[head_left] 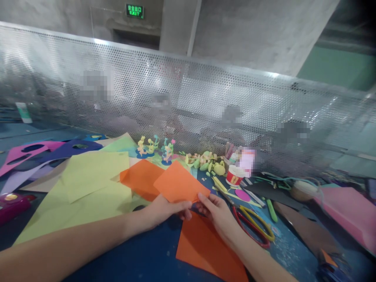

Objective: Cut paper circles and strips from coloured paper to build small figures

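Both my hands hold one small orange paper piece [179, 183] just above the blue table [141, 258]. My left hand [166, 209] pinches its near left edge. My right hand [216, 211] pinches its near right corner. A larger orange sheet [205, 246] lies flat under my right wrist. Another orange sheet [141, 178] lies behind the held piece, to the left.
Yellow-green sheets [85, 184] and purple cut-out sheets [44, 150] cover the left. Scissors with red and yellow handles [254, 225], a green pen [272, 211], a red and white cup [234, 175], small paper figures [155, 149] and a pink sheet [349, 211] lie right. A perforated metal screen [188, 98] backs the table.
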### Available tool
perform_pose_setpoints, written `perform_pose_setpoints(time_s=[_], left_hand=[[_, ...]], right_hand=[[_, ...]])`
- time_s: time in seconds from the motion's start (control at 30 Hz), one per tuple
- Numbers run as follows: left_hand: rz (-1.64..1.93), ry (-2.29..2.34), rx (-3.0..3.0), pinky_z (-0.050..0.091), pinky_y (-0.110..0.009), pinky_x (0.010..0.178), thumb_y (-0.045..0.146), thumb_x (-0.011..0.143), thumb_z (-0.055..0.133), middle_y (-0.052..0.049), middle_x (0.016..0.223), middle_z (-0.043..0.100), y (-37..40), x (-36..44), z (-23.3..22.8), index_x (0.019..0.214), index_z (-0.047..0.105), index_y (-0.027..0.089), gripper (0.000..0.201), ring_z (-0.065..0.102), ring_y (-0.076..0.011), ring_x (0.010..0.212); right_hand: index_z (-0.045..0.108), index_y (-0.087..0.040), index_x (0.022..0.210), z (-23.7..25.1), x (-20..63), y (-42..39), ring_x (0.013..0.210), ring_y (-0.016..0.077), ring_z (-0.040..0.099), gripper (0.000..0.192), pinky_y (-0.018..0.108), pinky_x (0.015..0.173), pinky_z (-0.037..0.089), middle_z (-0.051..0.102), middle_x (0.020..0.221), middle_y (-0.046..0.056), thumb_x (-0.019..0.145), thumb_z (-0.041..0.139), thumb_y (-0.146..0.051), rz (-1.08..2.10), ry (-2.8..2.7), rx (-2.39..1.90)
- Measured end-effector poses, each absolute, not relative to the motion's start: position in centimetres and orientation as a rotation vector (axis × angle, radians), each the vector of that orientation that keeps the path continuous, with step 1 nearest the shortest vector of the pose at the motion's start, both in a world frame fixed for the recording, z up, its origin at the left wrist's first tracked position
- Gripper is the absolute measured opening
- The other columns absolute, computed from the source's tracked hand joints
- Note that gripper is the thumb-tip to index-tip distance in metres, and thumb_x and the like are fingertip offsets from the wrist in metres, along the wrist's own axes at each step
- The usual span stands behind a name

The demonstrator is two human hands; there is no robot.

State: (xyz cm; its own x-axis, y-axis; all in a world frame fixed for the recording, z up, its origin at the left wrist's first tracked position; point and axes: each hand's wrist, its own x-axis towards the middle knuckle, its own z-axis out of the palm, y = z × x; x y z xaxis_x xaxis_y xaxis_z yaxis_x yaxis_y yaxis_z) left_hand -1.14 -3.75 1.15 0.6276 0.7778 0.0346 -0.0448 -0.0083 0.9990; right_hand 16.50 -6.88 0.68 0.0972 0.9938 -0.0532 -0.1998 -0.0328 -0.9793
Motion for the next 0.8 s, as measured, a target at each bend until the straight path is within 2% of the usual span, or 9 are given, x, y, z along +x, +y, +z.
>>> perform_pose_setpoints(time_s=[0.13, 0.43, 0.6, 0.8], left_hand=[[0.799, 0.695, 1.462, 0.046, -0.026, 0.062, 0.038, 0.069, 0.067, -0.001, 0.065, 0.064, -3.3, -0.9, 0.7, 0.069, 0.063, 0.015, 0.024, 0.058, -0.0144, 0.063], [0.784, 0.660, 1.422, 0.046, -0.025, 0.062, 0.041, 0.075, 0.060, -0.005, 0.069, 0.067, -3.3, -1.2, 0.5, 0.079, 0.066, 0.013, 0.029, 0.061, -0.0152, 0.064], [0.794, 0.638, 1.454, 0.046, -0.025, 0.061, 0.039, 0.073, 0.064, -0.003, 0.066, 0.066, -3.5, -1.0, 1.2, 0.073, 0.065, 0.014, 0.025, 0.060, -0.0148, 0.063], [0.816, 0.692, 1.477, 0.046, -0.025, 0.062, 0.038, 0.071, 0.065, -0.002, 0.065, 0.065, -3.4, -0.9, 1.0, 0.067, 0.064, 0.014, 0.024, 0.059, -0.0141, 0.062]], right_hand=[[0.061, -0.012, 0.058, 0.6, 16.5, -6.8, 0.049, 0.0068, 0.049, 0.036, 0.020, 0.051, 0.036, 0.063, 0.055, 0.002, 0.060, 0.075, -0.045, 1.244, -0.966, -1.168], [0.056, -0.014, 0.054, 0.8, 16.2, -7.0, 0.046, 0.0067, 0.045, 0.037, 0.022, 0.051, 0.034, 0.057, 0.049, -0.002, 0.058, 0.075, -0.046, 1.255, -0.962, -1.160], [0.059, -0.014, 0.054, 0.8, 16.4, -7.0, 0.044, 0.0060, 0.043, 0.034, 0.021, 0.049, 0.031, 0.054, 0.046, -0.003, 0.059, 0.076, -0.043, 1.240, -0.970, -1.159], [0.060, -0.015, 0.054, 0.7, 16.5, -6.9, 0.046, 0.0071, 0.043, 0.033, 0.022, 0.051, 0.033, 0.055, 0.048, -0.003, 0.060, 0.075, -0.044, 1.233, -0.973, -1.145]])
